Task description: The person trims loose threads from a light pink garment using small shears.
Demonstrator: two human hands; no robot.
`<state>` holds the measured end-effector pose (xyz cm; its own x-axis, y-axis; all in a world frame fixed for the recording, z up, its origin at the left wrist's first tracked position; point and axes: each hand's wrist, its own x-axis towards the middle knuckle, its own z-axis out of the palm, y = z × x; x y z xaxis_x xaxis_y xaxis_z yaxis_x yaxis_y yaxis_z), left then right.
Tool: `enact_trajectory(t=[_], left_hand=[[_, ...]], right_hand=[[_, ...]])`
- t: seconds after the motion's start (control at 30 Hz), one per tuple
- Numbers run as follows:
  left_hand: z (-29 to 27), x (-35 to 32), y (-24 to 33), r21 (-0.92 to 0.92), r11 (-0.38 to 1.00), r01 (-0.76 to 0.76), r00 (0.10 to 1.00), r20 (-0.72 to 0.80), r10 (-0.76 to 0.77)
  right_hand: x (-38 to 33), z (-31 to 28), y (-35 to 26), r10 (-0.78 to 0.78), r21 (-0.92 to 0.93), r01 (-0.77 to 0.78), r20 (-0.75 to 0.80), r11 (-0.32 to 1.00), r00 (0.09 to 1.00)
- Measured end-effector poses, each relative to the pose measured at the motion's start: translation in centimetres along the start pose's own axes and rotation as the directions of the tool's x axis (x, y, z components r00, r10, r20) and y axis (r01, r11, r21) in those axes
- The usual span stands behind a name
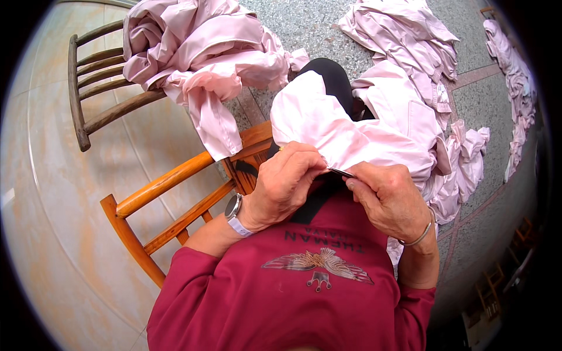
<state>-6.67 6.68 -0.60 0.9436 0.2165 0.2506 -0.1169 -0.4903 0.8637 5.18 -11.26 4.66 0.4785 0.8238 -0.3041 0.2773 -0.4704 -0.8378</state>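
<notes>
A pale pink garment [363,143] lies bunched across my lap and hangs down to the right. My left hand [284,184] is closed in a pinch at its near edge, with the fingertips against the cloth. My right hand [391,193] is closed round a slim, dark metal tool [341,172], which looks like small thread snips. The tool's tip points left and meets the left fingertips at the cloth edge. Most of its handle is hidden in my right palm, so its exact kind is unclear.
More pink garments [199,44] are heaped over a wooden chair [96,76] at the far left. Another pink pile [410,35] lies at the far right, with more cloth [512,88] along the right rim. An orange-brown wooden chair [170,178] stands close on my left.
</notes>
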Motion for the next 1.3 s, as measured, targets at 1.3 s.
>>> enact_trajectory(t=[1.3], left_hand=[[0.1, -0.2, 0.4, -0.101, 0.986, 0.131, 0.982, -0.125, -0.144]], right_hand=[[-0.1, 2.2, 0.8, -0.085, 0.170, 0.110, -0.150, 0.979, 0.985]])
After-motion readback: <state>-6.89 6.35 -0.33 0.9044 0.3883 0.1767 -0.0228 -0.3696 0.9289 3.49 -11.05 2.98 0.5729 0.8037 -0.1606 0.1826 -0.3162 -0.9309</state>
